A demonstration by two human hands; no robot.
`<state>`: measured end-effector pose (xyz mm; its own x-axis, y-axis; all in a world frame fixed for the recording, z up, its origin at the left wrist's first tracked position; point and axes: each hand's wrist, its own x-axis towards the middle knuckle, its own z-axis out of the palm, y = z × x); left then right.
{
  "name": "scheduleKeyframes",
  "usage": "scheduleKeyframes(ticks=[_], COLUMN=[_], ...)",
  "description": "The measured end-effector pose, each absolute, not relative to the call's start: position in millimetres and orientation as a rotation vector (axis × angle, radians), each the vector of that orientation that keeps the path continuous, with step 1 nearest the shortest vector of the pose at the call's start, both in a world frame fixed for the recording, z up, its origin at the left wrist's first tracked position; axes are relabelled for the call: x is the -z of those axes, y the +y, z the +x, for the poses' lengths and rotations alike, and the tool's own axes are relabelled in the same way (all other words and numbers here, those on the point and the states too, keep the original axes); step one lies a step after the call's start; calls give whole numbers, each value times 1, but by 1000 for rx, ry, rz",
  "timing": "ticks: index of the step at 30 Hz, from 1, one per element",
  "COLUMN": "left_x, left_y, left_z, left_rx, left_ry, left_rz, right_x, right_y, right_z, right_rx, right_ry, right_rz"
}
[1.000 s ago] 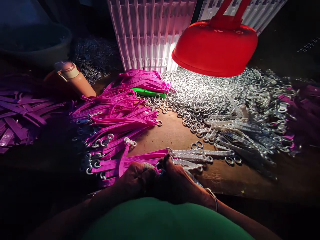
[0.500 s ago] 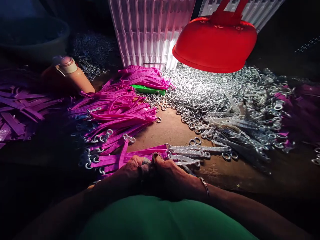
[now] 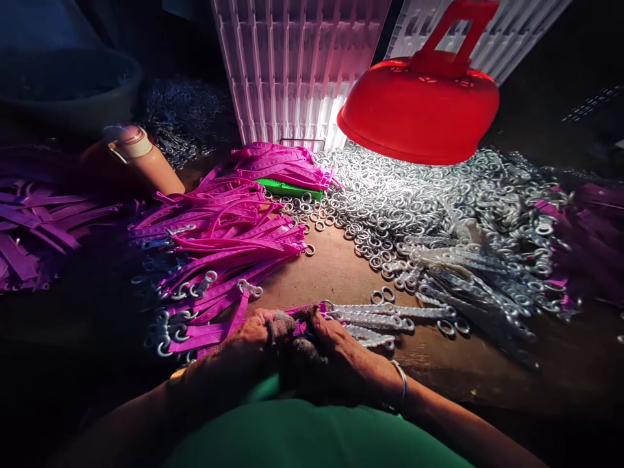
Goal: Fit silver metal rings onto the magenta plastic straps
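My left hand and my right hand meet close to my body at the near edge of the table. Both have curled, closed fingers, some in dark-stained wraps. Between the fingertips a bit of a pink plastic strap shows, pinched by both hands; most of it is hidden. Beyond and left of my hands lie pink straps with metal rings at their ends. Right beside my right hand, whitish braided strips with ringed ends lie side by side.
A red lamp shines on a big heap of metal rings. More whitish strips lie in front of it. An orange bottle, a large tub and purple straps are at left. A ribbed translucent panel stands behind.
The whole scene sits slightly lower in view. My hands stay together, with fingers shifted slightly, and a bit of pink strap now shows between them.
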<state>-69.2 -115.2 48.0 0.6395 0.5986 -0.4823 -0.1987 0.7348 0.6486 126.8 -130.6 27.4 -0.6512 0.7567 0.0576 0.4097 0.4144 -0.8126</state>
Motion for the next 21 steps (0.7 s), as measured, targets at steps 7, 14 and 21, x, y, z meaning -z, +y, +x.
scheduleKeyframes(ticks=[7,14,21], left_x=[-45,-47,-44], left_y=[-106,-120,-134], left_z=[-81,-69,-61], left_rx=[-405,-423,-540], left_ry=[816,925,877], left_rz=[919,733,735], right_x=[-37,-41,-47], right_y=[-119,-138,-153], right_z=[127,121,114], right_rx=[-1147,-1152,-1323], right_ry=[-2339,-2393,-2122], right_rz=[-876,-1142,-1348])
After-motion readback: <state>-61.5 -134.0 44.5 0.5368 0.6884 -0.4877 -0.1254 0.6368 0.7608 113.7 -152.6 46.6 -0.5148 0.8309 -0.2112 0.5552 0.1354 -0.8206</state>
